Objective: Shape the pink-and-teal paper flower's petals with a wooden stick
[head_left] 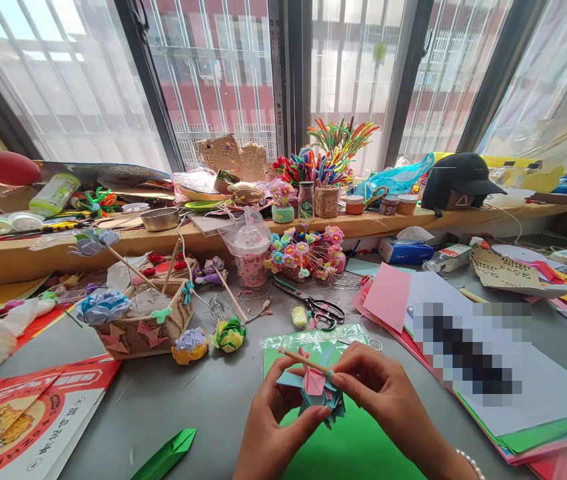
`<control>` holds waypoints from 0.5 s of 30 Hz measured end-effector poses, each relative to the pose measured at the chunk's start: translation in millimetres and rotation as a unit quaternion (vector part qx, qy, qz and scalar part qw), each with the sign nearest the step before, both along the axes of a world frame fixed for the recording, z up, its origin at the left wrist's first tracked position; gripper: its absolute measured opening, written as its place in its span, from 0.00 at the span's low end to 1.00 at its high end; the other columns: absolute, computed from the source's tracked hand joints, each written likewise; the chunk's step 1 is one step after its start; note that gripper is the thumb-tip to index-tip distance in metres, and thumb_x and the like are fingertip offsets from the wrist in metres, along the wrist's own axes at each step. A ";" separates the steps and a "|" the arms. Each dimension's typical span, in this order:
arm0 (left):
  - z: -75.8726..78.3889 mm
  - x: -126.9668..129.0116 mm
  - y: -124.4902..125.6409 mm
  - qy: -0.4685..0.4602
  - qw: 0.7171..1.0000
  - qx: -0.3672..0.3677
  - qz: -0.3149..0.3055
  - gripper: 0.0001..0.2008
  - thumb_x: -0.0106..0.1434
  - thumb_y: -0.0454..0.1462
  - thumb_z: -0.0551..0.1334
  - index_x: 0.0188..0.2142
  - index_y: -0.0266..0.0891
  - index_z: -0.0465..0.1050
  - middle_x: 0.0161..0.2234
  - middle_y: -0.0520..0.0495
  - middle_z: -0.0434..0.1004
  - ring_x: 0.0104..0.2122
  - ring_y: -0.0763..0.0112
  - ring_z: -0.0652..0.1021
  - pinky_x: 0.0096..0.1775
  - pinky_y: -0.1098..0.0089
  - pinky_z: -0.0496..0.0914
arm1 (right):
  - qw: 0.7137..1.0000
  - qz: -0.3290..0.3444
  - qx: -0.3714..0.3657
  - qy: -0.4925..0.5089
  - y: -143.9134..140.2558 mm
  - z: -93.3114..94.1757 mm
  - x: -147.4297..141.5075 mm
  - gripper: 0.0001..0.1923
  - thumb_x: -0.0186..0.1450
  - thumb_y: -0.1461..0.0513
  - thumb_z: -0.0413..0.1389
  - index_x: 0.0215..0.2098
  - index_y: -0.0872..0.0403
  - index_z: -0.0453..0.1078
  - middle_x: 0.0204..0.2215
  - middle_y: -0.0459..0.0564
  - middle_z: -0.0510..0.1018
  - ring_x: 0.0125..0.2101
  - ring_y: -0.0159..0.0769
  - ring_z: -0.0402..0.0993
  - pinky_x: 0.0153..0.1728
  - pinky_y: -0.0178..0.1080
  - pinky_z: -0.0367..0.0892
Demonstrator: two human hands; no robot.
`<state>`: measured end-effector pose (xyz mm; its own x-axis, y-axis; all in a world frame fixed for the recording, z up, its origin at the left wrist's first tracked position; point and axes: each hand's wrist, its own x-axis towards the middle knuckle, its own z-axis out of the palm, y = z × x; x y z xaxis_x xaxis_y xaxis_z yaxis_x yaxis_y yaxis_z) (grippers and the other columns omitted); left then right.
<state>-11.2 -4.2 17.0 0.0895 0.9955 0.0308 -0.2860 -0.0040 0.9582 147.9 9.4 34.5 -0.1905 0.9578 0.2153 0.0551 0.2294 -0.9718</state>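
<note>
A folded paper flower (pixel 314 383) in blue and pink is held low over the table in front of me. My left hand (pixel 283 417) grips it from the left, thumb at its lower side and fingers curled behind. Across the flower's top lies a thin wooden stick (pixel 303 361). At the stick's right end, the thumb and forefinger of my right hand (pixel 373 383) are pinched together, close to a blue petal; whether the petal is in the pinch too is hidden. Bright green paper (pixel 363 443) lies beneath both hands.
Black-handled scissors (pixel 320 310) lie beyond the hands. To the left are a woven basket (pixel 176 313), two finished paper flowers (pixel 228 335) and a folded green strip (pixel 168 455). Stacked coloured paper (pixel 528 373) covers the right side. A crowded wooden ledge (pixel 203 233) runs along the window.
</note>
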 end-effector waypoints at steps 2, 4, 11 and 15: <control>2.8 -0.6 -1.4 0.013 1.000 -0.002 0.001 0.28 0.43 0.41 0.71 0.44 0.37 0.66 0.31 0.45 0.80 0.30 0.64 0.78 0.34 0.68 0.71 | 0.999 0.016 -0.015 0.041 1.2 -3.7 -1.3 0.09 0.57 0.58 0.59 0.25 0.56 0.68 0.23 0.44 0.67 0.24 0.29 0.64 0.23 0.30 0.60; 5.1 -1.4 -2.9 0.031 0.999 -0.005 0.006 0.29 0.43 0.41 0.71 0.45 0.37 0.66 0.36 0.42 0.79 0.31 0.63 0.78 0.35 0.68 0.71 | 0.997 0.027 -0.019 0.064 1.6 -5.9 -2.1 0.10 0.56 0.58 0.60 0.25 0.55 0.66 0.22 0.43 0.67 0.23 0.28 0.64 0.22 0.30 0.59; 6.2 -2.7 -4.5 0.069 0.997 -0.006 0.016 0.30 0.43 0.42 0.71 0.45 0.37 0.66 0.40 0.42 0.78 0.29 0.65 0.79 0.34 0.69 0.71 | 0.994 -0.035 0.085 -0.050 -1.7 -1.6 -1.4 0.08 0.60 0.59 0.56 0.26 0.55 0.69 0.22 0.44 0.67 0.22 0.29 0.63 0.21 0.30 0.59; 4.3 1.7 -4.6 0.050 0.999 -0.006 0.022 0.28 0.44 0.41 0.70 0.44 0.38 0.66 0.38 0.43 0.78 0.30 0.65 0.78 0.34 0.70 0.71 | 0.973 -0.078 0.196 -0.093 -3.6 -4.9 -3.8 0.06 0.64 0.64 0.51 0.29 0.54 0.67 0.25 0.46 0.68 0.25 0.31 0.67 0.23 0.30 0.62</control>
